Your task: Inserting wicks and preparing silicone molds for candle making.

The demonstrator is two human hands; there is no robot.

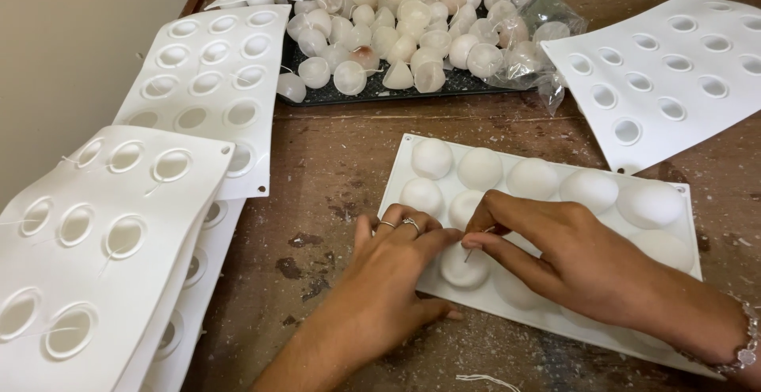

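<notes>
At the lower centre of the frame, the left hand (400,261) lay flat with its fingers closed together, pressing on the near edge of a white silicone dome mould (444,289) turned bumps-up on the worn wooden table (333,162). Beside it, the right hand (571,261) had thumb and forefinger pinched shut on a thin wick (473,248), which stood over the dome (464,269) at the mould's front edge; whether the wick already passed through the dome's tip could not be told. Done well, this step seemed to call for a steady hold on the soft mould and a straight feed of the wick at the dome's centre. Further left, stacked threaded moulds (103,233) lay cavity-side up. At the upper centre, a dark tray (372,91) held a heap of pale dome-shaped candles (396,35), with another mould (666,67) at the upper right.
</notes>
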